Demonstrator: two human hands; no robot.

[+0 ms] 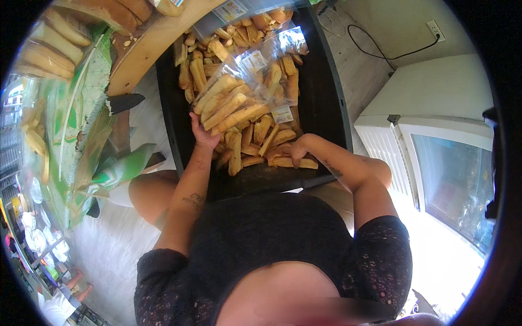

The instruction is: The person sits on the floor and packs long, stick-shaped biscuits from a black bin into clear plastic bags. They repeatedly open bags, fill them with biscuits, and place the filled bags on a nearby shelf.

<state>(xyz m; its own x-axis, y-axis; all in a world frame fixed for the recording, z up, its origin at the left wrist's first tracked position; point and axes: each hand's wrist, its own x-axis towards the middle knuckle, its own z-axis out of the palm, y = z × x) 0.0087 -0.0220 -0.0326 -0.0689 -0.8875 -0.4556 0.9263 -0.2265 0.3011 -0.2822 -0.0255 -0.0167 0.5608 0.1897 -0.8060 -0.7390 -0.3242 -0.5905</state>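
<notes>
My left hand [204,133] is closed around the lower left end of a clear plastic bag [244,76] partly filled with long golden bread sticks [225,108]. The bag lies tilted over a black tub [321,108], with its filled end nearest me. Many loose bread sticks [255,138] are heaped in the tub under and around the bag. My right hand [299,151] reaches down into the near right part of the heap. Its fingers are bent onto a bread stick [296,162]; the fingertips are partly hidden.
More clear bags with labels [234,10] lie across the tub's far end. At the left, a curved wooden edge [147,49] stands beside bagged bread pieces [54,49] and green-and-white plastic wrapping [81,119]. A white glass-doored cabinet [429,130] and a black cord [391,57] are at the right.
</notes>
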